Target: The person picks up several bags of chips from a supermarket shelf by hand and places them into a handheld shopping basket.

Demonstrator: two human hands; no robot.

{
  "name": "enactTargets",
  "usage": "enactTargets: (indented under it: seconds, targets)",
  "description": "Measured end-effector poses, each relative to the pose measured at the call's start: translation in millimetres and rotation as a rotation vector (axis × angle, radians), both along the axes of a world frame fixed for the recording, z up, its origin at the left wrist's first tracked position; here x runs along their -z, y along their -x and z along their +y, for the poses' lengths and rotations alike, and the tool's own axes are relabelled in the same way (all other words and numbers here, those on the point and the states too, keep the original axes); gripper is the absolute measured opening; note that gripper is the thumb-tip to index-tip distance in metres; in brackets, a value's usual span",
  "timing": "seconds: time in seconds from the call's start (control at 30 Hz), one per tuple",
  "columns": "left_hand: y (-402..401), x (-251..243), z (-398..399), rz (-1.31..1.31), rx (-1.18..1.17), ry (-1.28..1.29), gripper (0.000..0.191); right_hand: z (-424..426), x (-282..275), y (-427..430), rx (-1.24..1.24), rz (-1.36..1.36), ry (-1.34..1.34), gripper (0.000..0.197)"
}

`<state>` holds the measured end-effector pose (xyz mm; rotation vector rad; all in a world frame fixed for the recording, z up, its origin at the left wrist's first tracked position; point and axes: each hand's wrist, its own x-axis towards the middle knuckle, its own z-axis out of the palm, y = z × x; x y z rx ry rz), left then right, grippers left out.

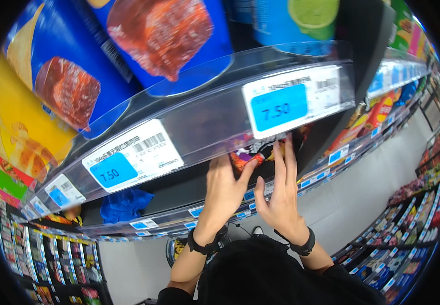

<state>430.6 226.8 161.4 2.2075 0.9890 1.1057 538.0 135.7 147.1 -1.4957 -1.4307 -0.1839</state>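
Observation:
A dark snack packet (258, 152) with orange and purple print stands on the lower shelf, its top partly hidden by the shelf lip above. My left hand (225, 185) grips its left edge, thumb across the lower front corner and the other fingers partly out of sight. Against the packet's right side, my right hand (283, 190) rests two extended fingertips, with its thumb held apart. Both wrists wear black bands.
Overhead, a clear shelf lip (204, 118) with price tags fronts blue snack canisters (166, 38). A crumpled blue packet (124, 204) lies left on the lower shelf. A dark upright divider (353, 99) stands right. Below is grey floor (338, 206), with stocked shelves (406, 236) across the aisle.

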Motion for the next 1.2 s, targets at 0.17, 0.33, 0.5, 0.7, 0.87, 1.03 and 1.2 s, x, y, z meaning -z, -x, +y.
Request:
enactTargets:
  seconds: [0.17, 0.33, 0.5, 0.7, 0.87, 1.03, 1.2]
  targets:
    - [-6.4, -4.0, 0.3, -0.040, 0.010, 0.108, 0.049, 8.3, 10.1, -7.8, -0.006, -0.081, 0.082, 0.074]
    - [13.3, -11.9, -16.6, -0.041, -0.114, -0.087, 0.058, 2.7, 1.1, -12.0, -0.178, -0.172, -0.167, 0.058]
    - [63.2, 7.6, -18.7, -0.065, -0.283, -0.083, 0.039, 9.8, 9.7, -13.1, -0.419, -0.219, -0.288, 0.039]
    - [156.8, 11.3, -17.5, 0.155, -0.629, -0.081, 0.025, 26.9, 14.4, 25.1, -0.647, -0.115, -0.164, 0.026]
    - [212.8, 4.1, -27.4, 0.482, -0.662, -0.078, 0.037, 45.7, 9.4, 65.3, -0.845, -0.051, -0.153, 0.032]
    - [244.0, 5.4, -24.5, 0.451, -0.679, -0.211, 0.033, 53.0, 6.3, 99.7, -0.917, -0.083, -0.104, 0.032]
    - [287.1, 5.3, -14.7, 0.402, -0.662, -0.250, 0.027, 49.7, 1.5, 135.3, -0.884, -0.120, -0.067, 0.029]
